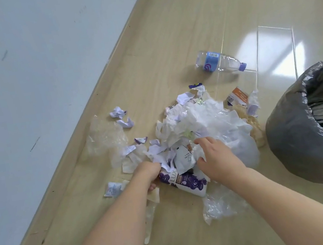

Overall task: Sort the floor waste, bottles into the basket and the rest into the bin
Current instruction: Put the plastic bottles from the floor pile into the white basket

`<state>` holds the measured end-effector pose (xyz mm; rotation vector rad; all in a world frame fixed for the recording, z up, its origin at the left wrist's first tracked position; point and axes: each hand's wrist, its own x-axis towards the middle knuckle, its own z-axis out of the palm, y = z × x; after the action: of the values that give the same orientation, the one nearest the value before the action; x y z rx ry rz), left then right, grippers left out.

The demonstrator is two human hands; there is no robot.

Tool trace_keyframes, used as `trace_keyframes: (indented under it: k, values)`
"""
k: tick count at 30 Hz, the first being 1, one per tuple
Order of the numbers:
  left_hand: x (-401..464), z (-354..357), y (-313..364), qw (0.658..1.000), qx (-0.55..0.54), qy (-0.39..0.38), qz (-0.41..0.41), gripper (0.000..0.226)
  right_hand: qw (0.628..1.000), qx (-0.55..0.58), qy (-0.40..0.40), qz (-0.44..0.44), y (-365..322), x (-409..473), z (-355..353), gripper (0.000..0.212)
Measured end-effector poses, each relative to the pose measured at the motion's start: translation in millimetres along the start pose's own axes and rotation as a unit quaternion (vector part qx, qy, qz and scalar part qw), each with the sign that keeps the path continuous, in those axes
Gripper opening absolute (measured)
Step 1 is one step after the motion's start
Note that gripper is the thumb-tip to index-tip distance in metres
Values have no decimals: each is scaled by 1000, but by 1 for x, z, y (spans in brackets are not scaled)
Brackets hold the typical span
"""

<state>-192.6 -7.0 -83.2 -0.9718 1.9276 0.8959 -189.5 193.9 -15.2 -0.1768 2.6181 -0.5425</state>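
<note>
Glossy wood-look floor [183,24] is reflecting light at upper right, a clear plastic bottle [220,62] lying there. Crumpled white paper [198,121] is heaping mid-frame beside the bin [298,144], wearing thin, wrinkled grey plastic.

body: two bare forearms | left grip [150,171]: no glove | right grip [217,159]: no glove, no sleeves visible

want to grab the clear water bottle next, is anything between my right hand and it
Yes. The heap of crumpled paper and plastic lies between the right hand and the clear water bottle, which lies on its side on bare floor beyond the heap. Nothing rests on the bottle itself.
</note>
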Motion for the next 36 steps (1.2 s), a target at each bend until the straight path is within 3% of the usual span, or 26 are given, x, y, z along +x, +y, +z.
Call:
trace_keyframes:
  k: [9, 16, 18, 23, 29, 36]
  values:
    - [-22, -16, 10, 993, -87, -67, -30, 15, 1000, 9, 7, 19, -1, -10, -14, 54]
    - [-135, -69, 18, 989, -7, 9, 147, 24, 997, 44, 28, 49, -31, -82, -67, 53]
    - [-177, -84, 25, 971, 62, 76, 217, 27, 997, 44, 41, 55, -37, -105, -87, 54]
    - [-260, -103, 64, 878, 197, 242, 364, 25, 990, 62, 94, 85, -26, -128, -137, 53]
    - [-262, -104, 147, 819, 233, 290, 437, 21, 974, 115, 139, 138, 12, -58, -182, 51]
    - [-126, -75, 263, 799, 276, 298, 444, 21, 980, 27, 150, 129, 83, 127, -202, 54]
